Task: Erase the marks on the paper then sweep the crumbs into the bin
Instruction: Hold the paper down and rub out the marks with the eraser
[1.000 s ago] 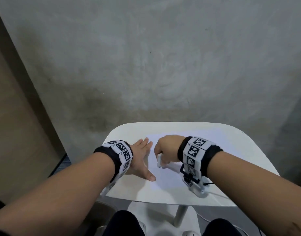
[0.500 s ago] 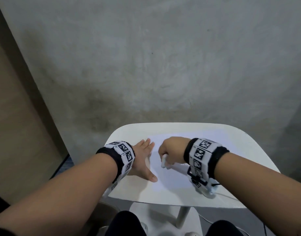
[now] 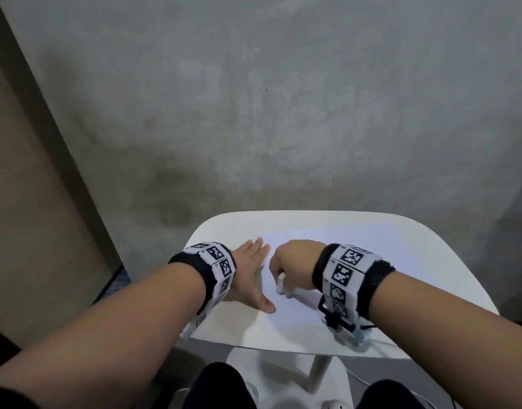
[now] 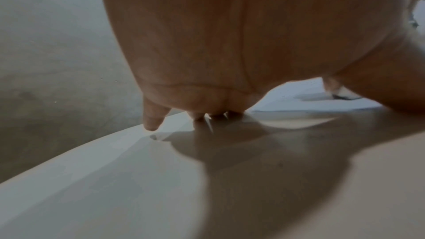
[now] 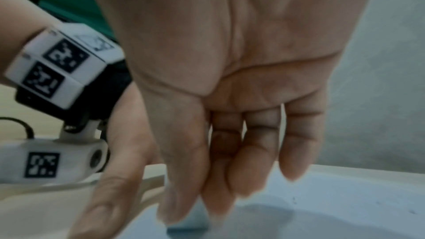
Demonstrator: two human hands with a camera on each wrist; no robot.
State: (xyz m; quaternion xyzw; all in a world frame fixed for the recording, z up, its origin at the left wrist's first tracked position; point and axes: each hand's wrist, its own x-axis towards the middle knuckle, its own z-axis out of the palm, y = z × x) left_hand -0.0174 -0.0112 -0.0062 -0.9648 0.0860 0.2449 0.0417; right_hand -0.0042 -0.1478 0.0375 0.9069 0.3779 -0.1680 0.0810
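Observation:
A white sheet of paper (image 3: 298,314) lies on the small white table (image 3: 430,261). My left hand (image 3: 252,270) lies flat with straight fingers on the paper's left edge, thumb spread toward me. My right hand (image 3: 278,274) pinches a white eraser (image 3: 281,283) between thumb and fingers, its tip down on the paper just right of the left hand. In the right wrist view the eraser (image 5: 188,224) touches the paper (image 5: 322,210) under the fingertips (image 5: 218,206), and a few dark specks (image 5: 294,201) lie nearby. The left wrist view shows the palm pressing down, and the eraser (image 4: 342,94) on the paper (image 4: 287,97).
A bare concrete wall stands behind the table, and a tan panel (image 3: 32,231) rises at the left. A round brownish container (image 3: 180,370) sits low under the table's front left corner. My knees are below the front edge.
My right hand has shifted the eraser a little sideways and back on the paper. The left hand has stayed flat in the same place.

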